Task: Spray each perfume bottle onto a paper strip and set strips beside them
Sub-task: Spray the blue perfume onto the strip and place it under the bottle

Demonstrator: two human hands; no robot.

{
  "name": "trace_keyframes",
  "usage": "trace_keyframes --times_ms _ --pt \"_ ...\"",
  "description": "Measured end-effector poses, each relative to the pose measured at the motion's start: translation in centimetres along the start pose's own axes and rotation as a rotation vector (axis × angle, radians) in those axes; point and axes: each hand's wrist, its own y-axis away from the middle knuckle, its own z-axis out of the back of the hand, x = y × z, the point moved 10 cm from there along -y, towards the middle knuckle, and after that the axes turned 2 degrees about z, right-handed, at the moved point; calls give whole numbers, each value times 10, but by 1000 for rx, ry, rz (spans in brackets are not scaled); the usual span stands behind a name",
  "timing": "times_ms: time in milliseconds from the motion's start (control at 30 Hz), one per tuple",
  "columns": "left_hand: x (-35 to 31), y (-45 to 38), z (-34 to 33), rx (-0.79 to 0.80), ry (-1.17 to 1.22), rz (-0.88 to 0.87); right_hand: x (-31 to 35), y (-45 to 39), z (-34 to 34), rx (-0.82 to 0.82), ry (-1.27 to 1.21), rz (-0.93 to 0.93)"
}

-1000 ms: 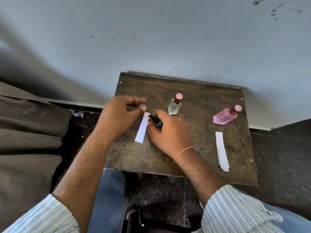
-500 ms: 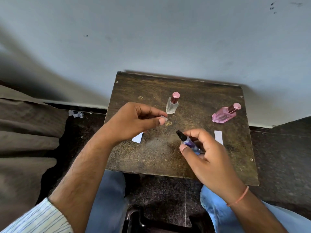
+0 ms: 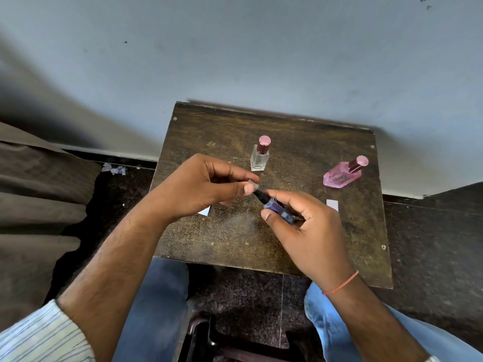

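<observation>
A small clear cap (image 3: pixel 252 184) is being pinched between the thumb and forefinger of the left hand (image 3: pixel 206 190), and it is being held right at the black nozzle of a small blue bottle (image 3: pixel 278 209). That bottle is being gripped by the right hand (image 3: pixel 300 228), with thumb and fingers curled round its body. The bottle's long axis is being kept tilted, nozzle end pointing up and left toward the cap, base end tucked into the right palm; cap and nozzle are touching or nearly so, and which cannot be told. By judgement, the cap is being fitted onto the nozzle, so the coming move is turning on the cap's opening being lined up along that slanted axis. Below the hands, a white paper strip (image 3: pixel 204 211) is being partly hidden by the left wrist on the desk (image 3: pixel 224 239). Further back, a clear bottle (image 3: pixel 259 155) with a pink cap is being left upright, and a pink bottle (image 3: pixel 343 173) is standing toward the right edge, well apart from it. Just in front of the pink bottle, the end of a second strip (image 3: pixel 332 204) is being shown beside the right hand.
</observation>
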Motion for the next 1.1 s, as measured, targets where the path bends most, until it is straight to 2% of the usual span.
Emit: trace_keyframes --times_ms 233,500,633,700,833,967,1100 --pt "1 7 1 5 -35 -31 11 -5 -5 13 37 88" --pt "13 19 12 -36 -35 -46 14 -7 -27 106 -27 68" --pt "14 26 25 -85 -92 -14 18 -12 -37 127 -38 11" --pt "19 28 36 -180 -123 12 15 -14 -40 115 -47 -27" --pt "35 34 72 -563 -451 113 11 -17 -41 88 -62 -62" --pt "36 27 65 -545 -618 55 9 -20 -45 78 -56 -68" --pt "36 25 56 -477 -714 142 10 -23 -47 66 -60 -56"
